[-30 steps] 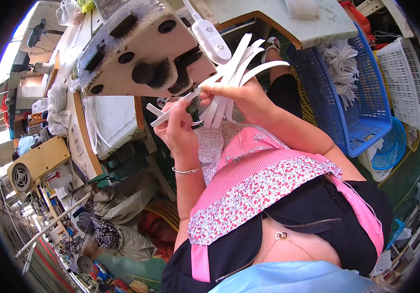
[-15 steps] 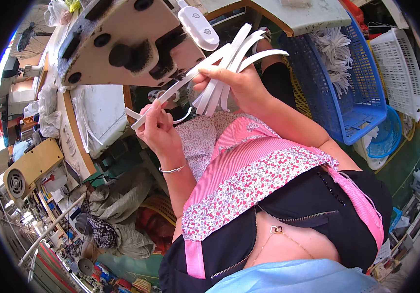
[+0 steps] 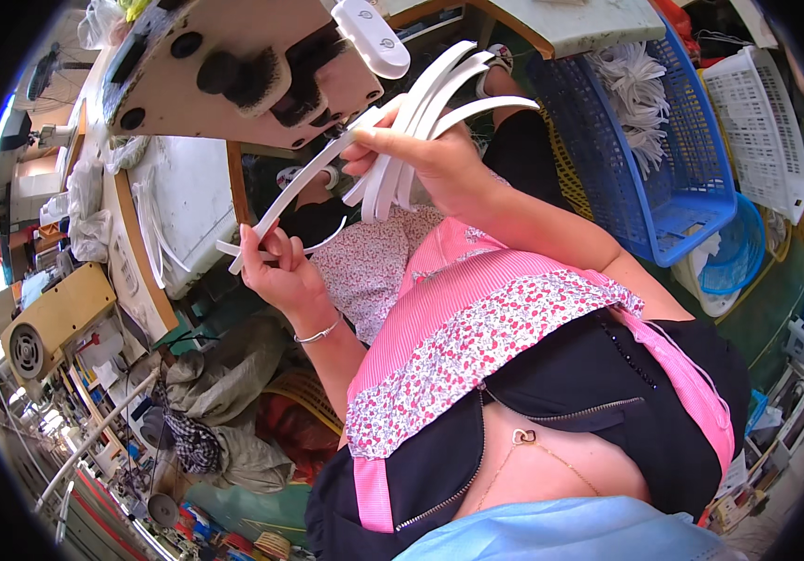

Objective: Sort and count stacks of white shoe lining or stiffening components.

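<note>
Near the view-blocking machine head (image 3: 168,86) and blue basket (image 3: 596,154), left hand (image 3: 286,279) and right hand (image 3: 441,164) pinch white strips (image 3: 299,187).

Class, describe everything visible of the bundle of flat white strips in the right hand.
The bundle of flat, narrow white strips looks smooth and flexible, perhaps fabric tape. Gripped in the right hand, it fans out above, the upper ends curving rightward, while lower ends hang beneath. Overlap hides the exact count.

Left hand (image 3: 282,268): pinches white strip (image 3: 291,192) | right hand (image 3: 428,159): grips strip bundle (image 3: 413,117) | machine (image 3: 252,70): beyond the 2 hands | blue basket (image 3: 608,173): at right
</note>
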The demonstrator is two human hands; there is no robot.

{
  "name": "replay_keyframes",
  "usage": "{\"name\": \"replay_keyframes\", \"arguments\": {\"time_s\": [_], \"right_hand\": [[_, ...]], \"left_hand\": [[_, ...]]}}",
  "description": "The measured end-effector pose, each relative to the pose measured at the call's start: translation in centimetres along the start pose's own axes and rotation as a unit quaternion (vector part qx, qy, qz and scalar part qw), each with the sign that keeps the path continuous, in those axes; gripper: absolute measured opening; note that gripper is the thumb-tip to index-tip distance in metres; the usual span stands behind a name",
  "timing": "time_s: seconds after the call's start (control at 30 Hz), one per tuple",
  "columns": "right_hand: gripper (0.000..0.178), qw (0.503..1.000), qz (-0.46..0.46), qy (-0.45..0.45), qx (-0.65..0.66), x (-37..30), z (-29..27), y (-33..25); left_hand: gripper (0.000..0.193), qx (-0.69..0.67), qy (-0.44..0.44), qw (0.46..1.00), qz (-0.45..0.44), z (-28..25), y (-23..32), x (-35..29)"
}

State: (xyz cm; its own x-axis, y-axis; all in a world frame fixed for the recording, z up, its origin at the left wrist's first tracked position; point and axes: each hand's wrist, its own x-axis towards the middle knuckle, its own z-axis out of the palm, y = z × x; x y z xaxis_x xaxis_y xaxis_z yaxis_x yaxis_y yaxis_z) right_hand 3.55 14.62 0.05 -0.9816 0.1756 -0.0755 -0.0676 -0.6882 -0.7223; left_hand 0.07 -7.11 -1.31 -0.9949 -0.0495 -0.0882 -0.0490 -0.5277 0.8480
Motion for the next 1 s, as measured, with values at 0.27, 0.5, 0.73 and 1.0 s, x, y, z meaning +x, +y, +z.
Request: {"name": "replay_keyframes", "arguments": {"time_s": [0.27,0.5,0.73,1.0], "right_hand": [[0.015,0.999,0.041,0.032,0.000,-0.2,1.7,0.1],[0.016,0.993,0.084,0.065,0.047,-0.6,2.5,0.1],[0.014,0.993,0.082,0.062,0.053,-0.5,3.0,0.5],[0.024,0.991,0.093,0.062,0.070,-1.4,0.5,-0.5]], "left_hand": [[0.034,-0.037,0.020,0.999,0.020,-1.1,0.3,-0.6],[0.037,-0.038,0.033,0.997,0.050,-1.2,-0.7,-1.6],[0.034,-0.056,0.033,0.996,0.064,-1.5,-0.4,-2.8],[0.030,-0.093,-0.030,0.993,0.072,-0.1,1.4,-0.8]]}}
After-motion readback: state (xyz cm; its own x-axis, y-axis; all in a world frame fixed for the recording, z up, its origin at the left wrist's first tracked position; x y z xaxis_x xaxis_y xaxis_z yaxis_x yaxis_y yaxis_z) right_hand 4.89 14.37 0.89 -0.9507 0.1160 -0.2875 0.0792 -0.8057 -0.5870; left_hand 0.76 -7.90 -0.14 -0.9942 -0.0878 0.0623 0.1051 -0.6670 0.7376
